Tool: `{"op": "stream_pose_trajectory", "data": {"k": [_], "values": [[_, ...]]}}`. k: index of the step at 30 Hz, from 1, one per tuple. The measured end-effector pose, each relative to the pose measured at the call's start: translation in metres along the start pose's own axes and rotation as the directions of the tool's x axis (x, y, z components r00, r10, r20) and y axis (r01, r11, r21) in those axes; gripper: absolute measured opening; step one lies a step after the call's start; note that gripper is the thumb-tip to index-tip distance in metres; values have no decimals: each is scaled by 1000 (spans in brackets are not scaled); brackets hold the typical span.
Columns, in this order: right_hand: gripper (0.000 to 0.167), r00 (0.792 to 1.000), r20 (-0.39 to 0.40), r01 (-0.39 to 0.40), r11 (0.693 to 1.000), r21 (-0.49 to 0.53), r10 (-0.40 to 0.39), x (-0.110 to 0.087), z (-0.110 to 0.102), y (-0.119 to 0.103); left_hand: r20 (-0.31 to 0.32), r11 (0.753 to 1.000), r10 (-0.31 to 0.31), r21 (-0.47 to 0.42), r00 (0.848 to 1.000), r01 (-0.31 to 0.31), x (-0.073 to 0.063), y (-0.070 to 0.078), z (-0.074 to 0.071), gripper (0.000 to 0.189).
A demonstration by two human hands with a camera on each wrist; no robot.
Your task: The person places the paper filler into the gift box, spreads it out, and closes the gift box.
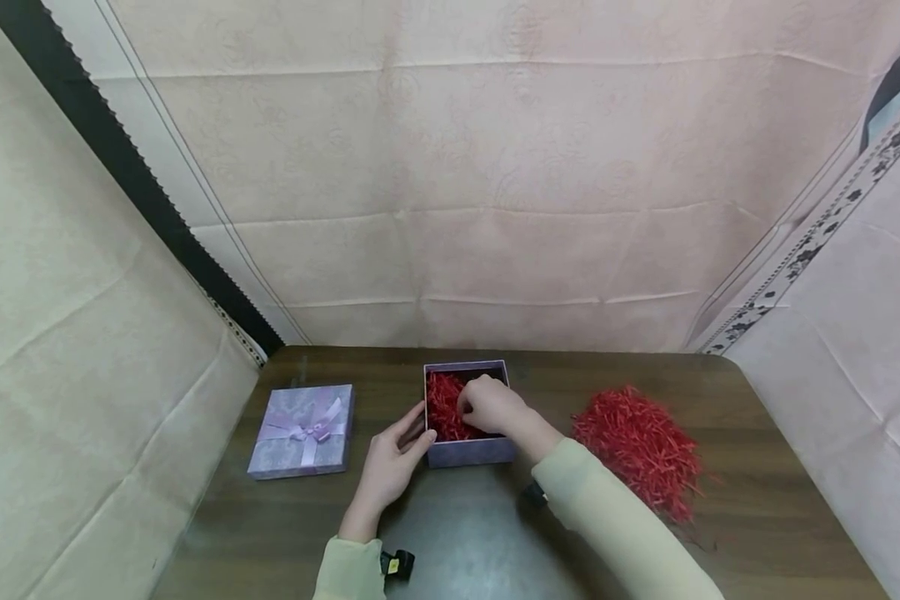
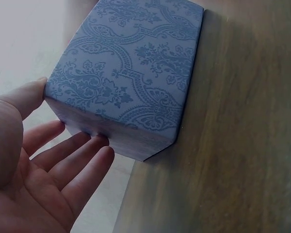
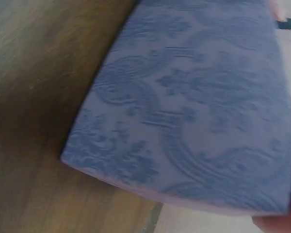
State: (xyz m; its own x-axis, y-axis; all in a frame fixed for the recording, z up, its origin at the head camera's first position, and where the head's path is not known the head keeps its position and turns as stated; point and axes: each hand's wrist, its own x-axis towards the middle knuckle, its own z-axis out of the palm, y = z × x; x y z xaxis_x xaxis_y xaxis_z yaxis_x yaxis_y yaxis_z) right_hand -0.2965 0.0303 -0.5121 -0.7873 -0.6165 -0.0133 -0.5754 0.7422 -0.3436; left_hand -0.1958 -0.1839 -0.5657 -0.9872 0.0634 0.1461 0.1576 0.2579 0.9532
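A purple-blue patterned gift box [image 1: 472, 452] stands without its lid on the table, with red shredded paper [image 1: 444, 407] inside, mostly along its left half. My left hand [image 1: 390, 467] steadies the box at its near left corner. In the left wrist view the thumb touches the top edge, and the fairly straight fingers [image 2: 77, 170] rest along the side wall. From the right, my right hand [image 1: 491, 406] reaches into the box, fingers curled down at the shreds; its fingertips are partly hidden. The right wrist view is filled mostly by the box's outer wall [image 3: 199, 107].
The matching lid [image 1: 303, 433], with a lilac ribbon bow, lies to the left of the box. A loose heap of red shredded paper [image 1: 641, 450] sits to the right, near the right forearm. Pale cloth [image 1: 495, 208] hangs behind the wooden table [image 1: 450, 533].
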Motion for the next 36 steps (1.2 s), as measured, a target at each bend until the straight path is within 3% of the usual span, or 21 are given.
{"op": "stream_pose_trajectory", "data": {"k": [5,9,13,23,30,36], "values": [[7,999,34,-27,998,-54,29,2,9,-3,7,1000,-6,12,1000,6,-4,-2,0,60],[6,997,79,26,1000,-15,-24,-3,3,-4,4,1000,-7,16,1000,6,-7,-4,1,59],[17,993,87,78,996,42,-81,-10,-11,0,-3,1000,1,10,1000,-1,-5,-3,1,58],[28,992,-9,122,965,234,-123,-29,-42,13,-8,1000,5,-10,1000,-5,-1,-1,2,56],[30,990,-81,130,955,265,-112,-41,-49,21,-8,1000,1,5,1000,-1,-1,1,2,56],[29,988,-129,128,924,361,-87,-51,-52,27,-7,1000,11,6,1000,-11,0,1,2,57]]}}
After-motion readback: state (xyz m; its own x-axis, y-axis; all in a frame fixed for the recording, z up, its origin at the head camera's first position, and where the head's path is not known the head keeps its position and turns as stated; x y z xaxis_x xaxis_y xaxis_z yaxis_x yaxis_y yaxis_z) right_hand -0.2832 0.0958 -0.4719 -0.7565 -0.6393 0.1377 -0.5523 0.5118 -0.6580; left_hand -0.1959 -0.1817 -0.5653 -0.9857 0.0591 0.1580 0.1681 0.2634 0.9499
